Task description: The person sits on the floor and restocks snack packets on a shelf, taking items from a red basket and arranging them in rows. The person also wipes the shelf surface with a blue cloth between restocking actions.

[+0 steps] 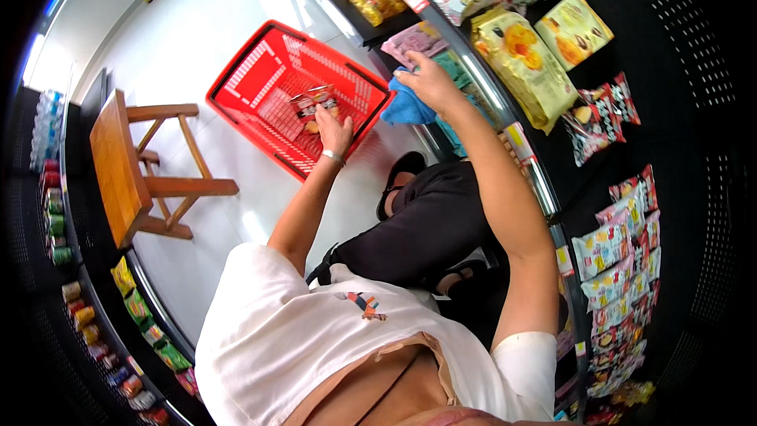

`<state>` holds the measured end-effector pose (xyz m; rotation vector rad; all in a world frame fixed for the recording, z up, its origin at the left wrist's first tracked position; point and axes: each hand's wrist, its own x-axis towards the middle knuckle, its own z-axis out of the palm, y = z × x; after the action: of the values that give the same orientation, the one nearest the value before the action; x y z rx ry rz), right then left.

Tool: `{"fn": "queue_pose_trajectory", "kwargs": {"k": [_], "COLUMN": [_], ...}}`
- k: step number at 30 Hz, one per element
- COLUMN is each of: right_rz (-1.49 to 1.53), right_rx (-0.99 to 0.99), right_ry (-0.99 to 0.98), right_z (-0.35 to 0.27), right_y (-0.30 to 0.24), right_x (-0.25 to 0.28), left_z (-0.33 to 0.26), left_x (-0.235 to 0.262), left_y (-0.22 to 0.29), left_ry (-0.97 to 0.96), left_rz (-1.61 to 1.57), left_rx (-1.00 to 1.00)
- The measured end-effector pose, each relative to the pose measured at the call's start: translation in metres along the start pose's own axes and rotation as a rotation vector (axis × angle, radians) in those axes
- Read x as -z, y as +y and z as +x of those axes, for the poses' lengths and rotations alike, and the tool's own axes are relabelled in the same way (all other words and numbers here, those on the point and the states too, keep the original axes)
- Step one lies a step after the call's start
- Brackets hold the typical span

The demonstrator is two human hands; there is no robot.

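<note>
While the two hands stand apart near the upper middle of the frame, the left hand (337,132) reaches into the red basket (229,93), with its fingers at a red snack pack (311,102) which lies inside, over the basket's bottom; whether these fingers are closed on the pack, one cannot tell. The right hand (430,81), to the right of the basket, holds a bunched blue cloth (408,104) beside the shelf edge (477,71), close to some pink packs (414,41). To handle the snack pack well, the person should, it seems, take it lightly by its border, because such a wrapper probably crushes easily, and keep the wrist free of the basket's rim. The cloth is better kept gathered, so that no corner catches the pink packs.
</note>
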<state>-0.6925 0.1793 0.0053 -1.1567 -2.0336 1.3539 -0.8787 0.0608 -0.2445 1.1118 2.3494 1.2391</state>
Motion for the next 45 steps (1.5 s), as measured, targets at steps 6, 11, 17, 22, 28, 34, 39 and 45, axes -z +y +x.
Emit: {"fn": "queue_pose_trajectory", "kwargs": {"k": [6, 11, 17, 22, 28, 34, 39, 45], "right_rz": [0.183, 0.425, 0.703, 0.94, 0.987, 0.927, 0.919, 0.668], "right_rx": [0.072, 0.002, -0.021, 0.079, -0.196, -0.221, -0.163, 0.008], "right_ry": [0.174, 0.36, 0.833, 1.104, 1.044, 0.981, 0.831, 1.015], "right_z": [-0.025, -0.101, -0.187, -0.232, -0.223, -0.227, -0.23, -0.235], "right_y": [-0.027, -0.018, 0.035, 0.077, 0.135, 0.125, 0.123, 0.095], "right_x": [0.03, 0.098, 0.196, 0.263, 0.274, 0.266, 0.264, 0.25], "left_z": [-0.033, -0.046, -0.076, -0.048, -0.071, -0.087, -0.092, -0.106], "left_x": [0.027, -0.023, -0.023, 0.036, -0.037, -0.193, -0.22, -0.184], "left_y": [0.06, 0.016, 0.042, 0.264, 0.45, 0.513, 0.514, 0.513], "left_ry": [-0.495, -0.485, -0.756, -0.708, -0.836, -0.688, -0.84, -0.78], "left_rz": [0.158, 0.147, -0.029, -0.558, -0.485, -0.336, -0.226, -0.471], "left_rx": [-0.033, -0.136, -0.094, -0.367, -0.703, -0.942, -0.757, -0.717]}}
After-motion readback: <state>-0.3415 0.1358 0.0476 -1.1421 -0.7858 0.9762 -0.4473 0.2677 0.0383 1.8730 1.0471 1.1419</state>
